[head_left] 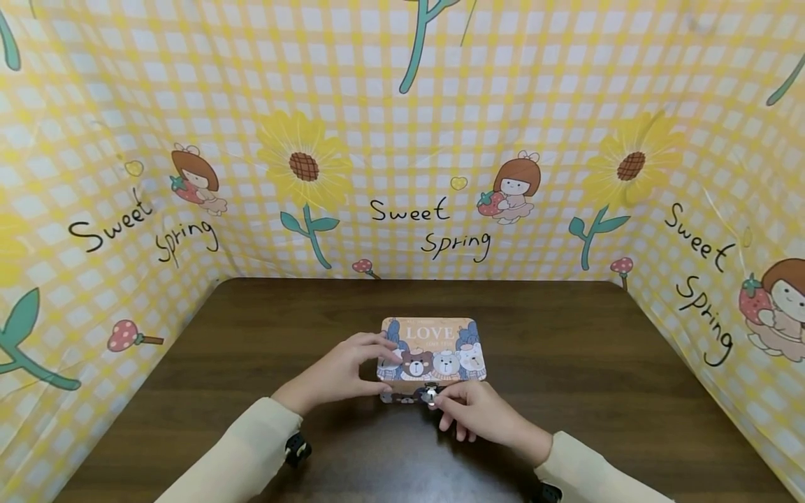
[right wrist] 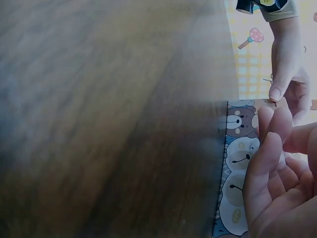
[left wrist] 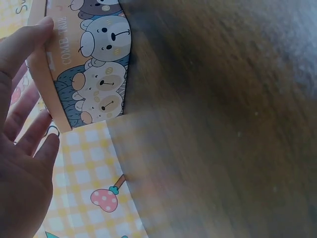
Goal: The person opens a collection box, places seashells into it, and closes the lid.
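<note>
A small tin box with "LOVE" and cartoon bears on its lid lies closed on the table. My left hand holds its left end, with the thumb low at the front and the fingers at the lid. In the left wrist view, the left hand spans one end of the bear-printed box. At the box's front clasp is a small silver lock, which my right hand pinches between thumb and forefinger. The right wrist view shows the right hand before the box front; its fingers hide the lock there.
The dark wooden table extends around the box on all sides. A yellow checked cloth with flowers and printed words stands as a wall behind and along both sides. Black bands sit at the wrists over pale sleeves.
</note>
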Motion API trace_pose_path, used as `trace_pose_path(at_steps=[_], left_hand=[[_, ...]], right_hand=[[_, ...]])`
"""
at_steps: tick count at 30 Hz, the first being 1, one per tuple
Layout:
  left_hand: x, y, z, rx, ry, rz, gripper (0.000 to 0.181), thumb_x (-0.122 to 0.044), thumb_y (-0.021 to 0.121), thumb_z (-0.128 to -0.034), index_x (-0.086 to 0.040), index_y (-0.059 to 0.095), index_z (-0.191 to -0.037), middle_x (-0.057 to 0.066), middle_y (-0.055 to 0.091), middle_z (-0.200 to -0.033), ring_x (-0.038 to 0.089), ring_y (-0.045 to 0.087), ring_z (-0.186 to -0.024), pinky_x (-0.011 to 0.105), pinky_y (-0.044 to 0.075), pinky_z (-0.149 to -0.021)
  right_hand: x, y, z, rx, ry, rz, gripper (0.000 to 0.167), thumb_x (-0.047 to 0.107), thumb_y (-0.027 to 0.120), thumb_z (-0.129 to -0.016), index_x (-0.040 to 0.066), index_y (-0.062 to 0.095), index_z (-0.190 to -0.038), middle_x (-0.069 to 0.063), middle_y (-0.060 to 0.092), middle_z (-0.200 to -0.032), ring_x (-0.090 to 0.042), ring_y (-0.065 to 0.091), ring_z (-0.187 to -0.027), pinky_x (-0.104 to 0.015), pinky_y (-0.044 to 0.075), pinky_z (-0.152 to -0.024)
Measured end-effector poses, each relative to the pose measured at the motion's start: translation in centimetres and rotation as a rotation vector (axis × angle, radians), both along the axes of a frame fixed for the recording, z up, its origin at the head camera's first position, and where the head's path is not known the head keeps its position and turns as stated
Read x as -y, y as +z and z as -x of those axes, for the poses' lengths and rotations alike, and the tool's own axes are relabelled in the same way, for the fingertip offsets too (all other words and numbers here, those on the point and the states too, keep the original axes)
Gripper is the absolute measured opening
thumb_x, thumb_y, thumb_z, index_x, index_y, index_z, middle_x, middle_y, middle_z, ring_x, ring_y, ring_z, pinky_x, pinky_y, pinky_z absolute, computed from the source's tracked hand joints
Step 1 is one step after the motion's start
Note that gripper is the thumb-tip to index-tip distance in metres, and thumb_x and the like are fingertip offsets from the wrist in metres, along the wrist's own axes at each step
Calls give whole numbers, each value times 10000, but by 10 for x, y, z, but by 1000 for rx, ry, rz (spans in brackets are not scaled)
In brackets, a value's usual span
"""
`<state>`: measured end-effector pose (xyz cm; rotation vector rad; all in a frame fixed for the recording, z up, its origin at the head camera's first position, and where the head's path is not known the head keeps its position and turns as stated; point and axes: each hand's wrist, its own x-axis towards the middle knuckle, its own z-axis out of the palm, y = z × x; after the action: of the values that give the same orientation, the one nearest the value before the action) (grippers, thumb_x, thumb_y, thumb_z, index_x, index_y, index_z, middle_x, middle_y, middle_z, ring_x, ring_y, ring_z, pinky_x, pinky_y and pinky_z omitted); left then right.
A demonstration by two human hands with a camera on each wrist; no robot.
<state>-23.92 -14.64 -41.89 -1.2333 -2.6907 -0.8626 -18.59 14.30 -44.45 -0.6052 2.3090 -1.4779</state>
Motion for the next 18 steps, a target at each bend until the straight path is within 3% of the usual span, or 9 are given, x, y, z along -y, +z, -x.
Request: trace_pose_path(at_steps=[7, 18], left_hand=[[0, 0, -1, 11, -7, -12, 383, -296, 849, -834, -232, 723, -1190, -1, 591, -1370, 300, 437, -1365, 543, 376, -1076], [1, -1, 0, 30, -1, -8, 370, -323, 840, -841, -252, 724, -1186, -14, 589, -1378, 291, 429, -1374, 545, 369, -1081]], right_hand=[[2, -2, 0, 0, -6, -3, 256, 186, 560, -1040, 13, 750, -1035, -35, 710, -715, -111, 580, -471, -246, 461, -406], [3, -9, 3, 105, 14, 27, 332, 254, 523, -1063, 18, 751, -1110, -65, 737, -755, -97, 595, -476, -231, 454, -413]])
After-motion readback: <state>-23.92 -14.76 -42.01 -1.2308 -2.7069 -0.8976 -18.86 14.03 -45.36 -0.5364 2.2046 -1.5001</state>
